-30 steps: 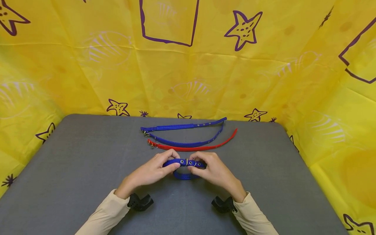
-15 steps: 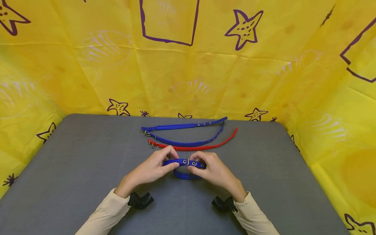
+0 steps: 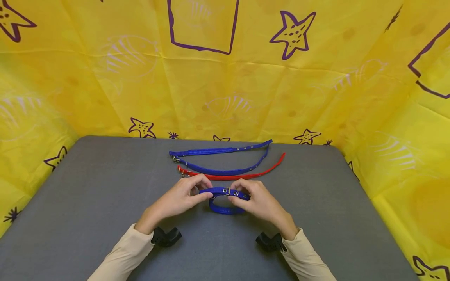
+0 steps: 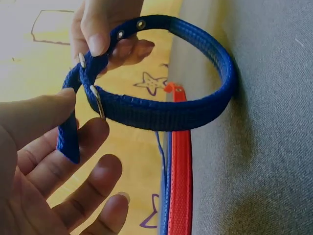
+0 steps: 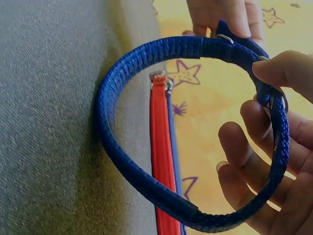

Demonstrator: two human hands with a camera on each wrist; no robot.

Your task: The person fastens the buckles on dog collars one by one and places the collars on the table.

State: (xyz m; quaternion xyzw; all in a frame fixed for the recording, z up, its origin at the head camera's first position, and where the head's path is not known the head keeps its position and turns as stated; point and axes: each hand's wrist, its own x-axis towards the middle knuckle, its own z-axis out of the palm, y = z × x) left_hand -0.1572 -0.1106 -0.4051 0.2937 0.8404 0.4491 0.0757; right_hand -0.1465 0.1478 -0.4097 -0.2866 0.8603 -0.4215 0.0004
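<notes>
left grip [image 3: 177, 200] | right grip [image 3: 263, 200] | pinched: blue collar [image 3: 226, 210], buckle [image 3: 228, 191] threaded

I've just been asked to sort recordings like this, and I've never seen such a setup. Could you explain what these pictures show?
There is no machine here, just a person's bare hands: the left grip and the right grip. The wide picture comes from a camera worn on the head, looking forward and down; the two close ones come from a camera on each wrist. On the gray table lie two blue straps and, nearer the hands, a red strap, with a patterned yellow cloth behind. Both grips pinch the looped blue strap, which has metal eyelets, between thumb and fingers.
</notes>
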